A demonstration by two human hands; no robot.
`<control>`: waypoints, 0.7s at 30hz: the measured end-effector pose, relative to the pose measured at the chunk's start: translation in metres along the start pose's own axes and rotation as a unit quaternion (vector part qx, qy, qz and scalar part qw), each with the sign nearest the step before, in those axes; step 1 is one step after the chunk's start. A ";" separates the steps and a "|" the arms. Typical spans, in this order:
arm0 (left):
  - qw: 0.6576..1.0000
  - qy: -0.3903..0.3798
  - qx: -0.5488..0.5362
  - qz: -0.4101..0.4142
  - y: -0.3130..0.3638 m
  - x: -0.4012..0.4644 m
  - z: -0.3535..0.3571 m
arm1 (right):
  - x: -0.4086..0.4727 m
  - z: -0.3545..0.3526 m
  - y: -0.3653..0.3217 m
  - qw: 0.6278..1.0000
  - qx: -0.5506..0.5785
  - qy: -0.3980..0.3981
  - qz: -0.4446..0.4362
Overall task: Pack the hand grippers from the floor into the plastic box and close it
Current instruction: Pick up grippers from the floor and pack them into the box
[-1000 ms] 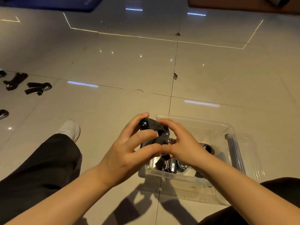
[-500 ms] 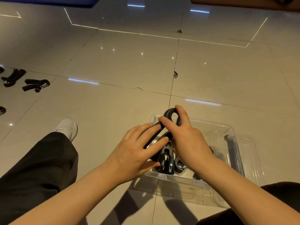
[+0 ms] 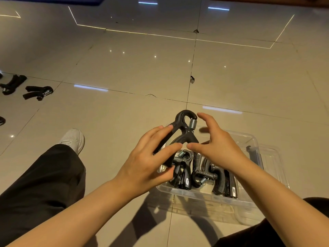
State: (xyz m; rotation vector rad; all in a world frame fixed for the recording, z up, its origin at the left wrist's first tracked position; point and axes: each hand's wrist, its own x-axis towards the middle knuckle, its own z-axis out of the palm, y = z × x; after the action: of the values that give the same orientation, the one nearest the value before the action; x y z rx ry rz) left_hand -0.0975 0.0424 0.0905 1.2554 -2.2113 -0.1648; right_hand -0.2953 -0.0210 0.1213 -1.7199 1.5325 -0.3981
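The gripper you are packing stands upright in your left hand, its hooked top and steel spring rising just beyond your fingertips, above the far left corner of the box. Your left fingers lie along its left handle and your thumb comes in from below, so the hand pinches the handles together. Your right hand is spread, holding nothing; its forefinger arches close to the spring, though you cannot tell whether it touches, and its thumb tip almost meets your left forefinger in front of the handles. Directly under the grip, inside the clear box, three more grippers lie side by side on the bottom, nearer to you than the held one. The lid lies beside the box, right of your right hand, so the box stands uncovered. Well off to the left of the grip, two loose grippers wait on the floor, with parts of others at the frame's edge. Your shoe and dark trouser leg sit left of your left wrist.
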 end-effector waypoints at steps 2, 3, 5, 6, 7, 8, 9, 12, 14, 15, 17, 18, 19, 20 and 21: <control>1.000 0.002 0.000 -0.005 0.001 0.000 0.002 | -0.005 -0.002 0.001 0.999 0.032 0.004 0.011; 1.000 0.003 -0.002 -0.011 0.002 0.000 0.003 | -0.007 -0.001 0.002 1.000 0.023 0.022 0.001; 1.000 0.001 -0.007 -0.024 0.003 0.001 0.006 | -0.010 -0.001 0.001 0.996 -0.034 0.069 -0.034; 0.999 -0.005 -0.010 -0.031 0.002 0.002 0.009 | -0.011 -0.001 0.000 0.993 -0.058 0.091 -0.048; 0.999 -0.019 -0.016 -0.042 0.001 0.001 0.011 | -0.011 -0.002 0.000 0.990 -0.069 0.107 -0.059; 0.997 -0.039 -0.028 -0.060 0.001 0.000 0.014 | -0.011 -0.004 0.000 0.988 -0.072 0.117 -0.070; 0.994 -0.062 -0.036 -0.081 0.000 -0.004 0.018 | -0.011 -0.005 0.001 0.986 -0.076 0.124 -0.084; 0.983 -0.123 -0.019 -0.138 -0.001 -0.017 0.041 | -0.004 -0.008 0.011 0.971 -0.161 0.122 -0.130; 0.973 -0.138 0.001 -0.183 0.000 -0.028 0.068 | 0.007 -0.006 0.030 0.944 -0.284 0.094 -0.139; 0.968 -0.149 0.021 -0.203 0.002 -0.032 0.084 | 0.012 -0.004 0.043 0.928 -0.343 0.071 -0.129; 0.953 -0.174 0.059 -0.243 0.007 -0.040 0.115 | 0.018 -0.004 0.072 0.905 -0.417 0.024 -0.088; 0.948 -0.171 0.077 -0.258 0.009 -0.043 0.127 | 0.019 -0.006 0.085 0.902 -0.427 0.006 -0.065; 0.945 -0.163 0.090 -0.267 0.009 -0.045 0.133 | 0.019 -0.009 0.097 0.904 -0.424 -0.007 -0.046; 0.947 -0.148 0.097 -0.270 0.008 -0.046 0.138 | 0.019 -0.011 0.106 0.910 -0.414 -0.018 -0.029; 0.952 -0.125 0.102 -0.262 0.007 -0.047 0.141 | 0.019 -0.014 0.112 0.915 -0.403 -0.026 -0.012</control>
State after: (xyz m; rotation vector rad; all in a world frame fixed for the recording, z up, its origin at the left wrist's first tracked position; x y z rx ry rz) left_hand -0.1612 0.0607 -0.0426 2.0206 -2.0832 -0.3220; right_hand -0.3789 -0.0401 0.0448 -2.3331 1.7655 0.3322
